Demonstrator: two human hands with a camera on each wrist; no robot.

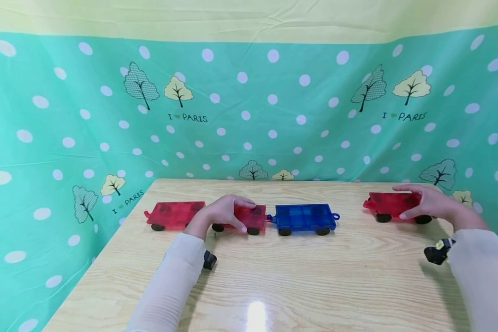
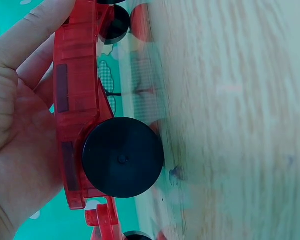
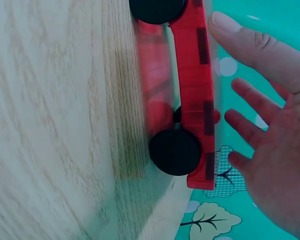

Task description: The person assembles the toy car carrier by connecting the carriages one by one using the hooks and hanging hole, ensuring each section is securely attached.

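My left hand (image 1: 224,211) grips the middle red toy train car (image 1: 259,216), thumb on its near side and fingers over the far side. Its black wheel (image 2: 123,157) shows close to the tabletop in the left wrist view. Behind it is another red car (image 1: 172,214), and ahead a blue car (image 1: 303,216), linked to it by small hooks. Farther right, my right hand (image 1: 433,203) arches over a separate red car (image 1: 388,201). In the right wrist view, the thumb lies by that car's upper edge (image 3: 202,85), with the other fingers spread loosely beyond it.
All the cars stand in a row on a light wood table (image 1: 299,281), toward its back edge. A teal dotted curtain (image 1: 249,92) hangs behind and around the table. Black wrist cameras (image 1: 437,252) hang under both sleeves.
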